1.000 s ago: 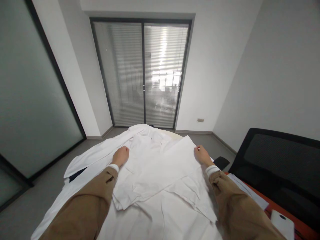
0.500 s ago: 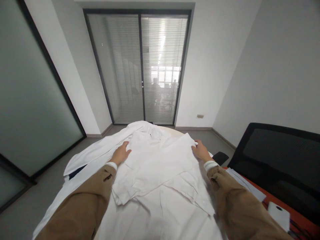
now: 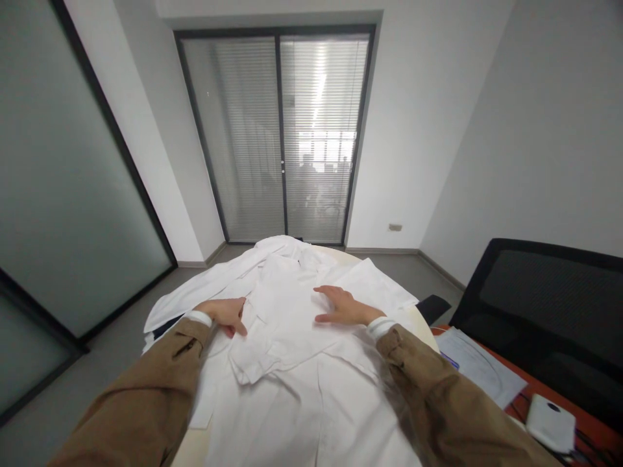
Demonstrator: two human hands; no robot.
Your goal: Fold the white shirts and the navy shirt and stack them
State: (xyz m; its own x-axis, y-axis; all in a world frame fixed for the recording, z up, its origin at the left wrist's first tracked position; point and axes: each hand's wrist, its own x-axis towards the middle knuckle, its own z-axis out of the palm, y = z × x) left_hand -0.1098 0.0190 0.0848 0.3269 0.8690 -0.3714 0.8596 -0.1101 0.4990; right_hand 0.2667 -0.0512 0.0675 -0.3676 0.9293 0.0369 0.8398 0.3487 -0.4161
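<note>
A white coat-like garment (image 3: 292, 318) lies spread in front of me, its upper part folded over the lower part. At its left edge is my left hand (image 3: 224, 315), thumb and fingers apart, touching or close to the cloth; some fingertips are hidden. Over the right half of the folded part, my right hand (image 3: 343, 307) reaches inward, palm down, with thumb and fingers spread and nothing held. Whether it presses on the cloth is hard to tell. Beyond it, a white flap of cloth (image 3: 389, 285) stretches to the right.
More white clothing (image 3: 204, 288) lies along the left side of the pale table (image 3: 424, 324). To the right stand a black mesh chair (image 3: 545, 292) and an orange surface bearing papers (image 3: 479, 366), a pen (image 3: 450, 360) and a white device (image 3: 551, 423). Glass doors (image 3: 272, 136) are behind.
My right hand has let go of the garment's right edge and moved left over the cloth. My left hand has moved slightly down along the left edge. The right part now lies differently.
</note>
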